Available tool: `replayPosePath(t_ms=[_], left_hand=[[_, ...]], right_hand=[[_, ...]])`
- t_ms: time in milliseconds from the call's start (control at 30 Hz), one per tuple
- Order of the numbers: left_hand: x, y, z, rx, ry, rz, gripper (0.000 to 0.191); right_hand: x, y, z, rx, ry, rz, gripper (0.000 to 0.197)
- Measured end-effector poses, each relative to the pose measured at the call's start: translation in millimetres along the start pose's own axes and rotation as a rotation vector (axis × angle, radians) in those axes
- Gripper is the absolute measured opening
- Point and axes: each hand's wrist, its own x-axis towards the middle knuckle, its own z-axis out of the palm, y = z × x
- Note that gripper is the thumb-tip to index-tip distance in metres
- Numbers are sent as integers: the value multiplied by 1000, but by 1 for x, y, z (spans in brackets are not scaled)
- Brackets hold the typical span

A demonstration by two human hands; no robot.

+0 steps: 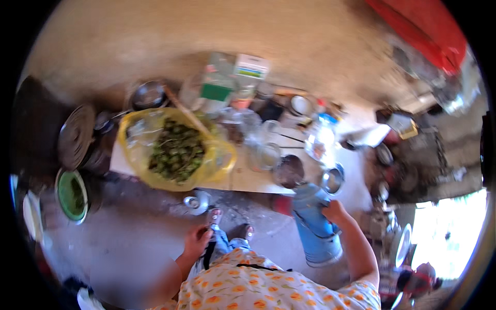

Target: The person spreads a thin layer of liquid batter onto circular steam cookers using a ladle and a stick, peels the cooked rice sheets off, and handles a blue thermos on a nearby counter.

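Observation:
A blue thermos flask is held by its handle in my right hand, tilted with its neck at the table's front edge. A dark round thing lies at its mouth; whether it is a bowl or a cup is not clear. Just right of the neck stands a shiny metal cup. My left hand hangs over the floor near my legs, its fingers curled; nothing plainly shows in it. On the table a yellow plastic bag lies spread open, holding small green produce.
Glass jars and packets crowd the table's back and middle. A wooden stick leans across the bag. A green basin stands at the left, a metal lid or pot on the floor before my feet. A bright opening is at the right.

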Motion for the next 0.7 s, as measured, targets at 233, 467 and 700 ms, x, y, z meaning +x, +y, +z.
replayPosePath(t_ms=[233, 467, 700], left_hand=[[8, 2, 8, 121, -59, -12, 19], [16, 3, 21, 70, -102, -82, 20], [16, 21, 36, 173, -102, -1, 18]], right_hand=[[-24, 23, 7, 242, 123, 34, 27], [-28, 67, 36, 506, 294, -11, 17], [-19, 116, 27, 657, 263, 163, 12]])
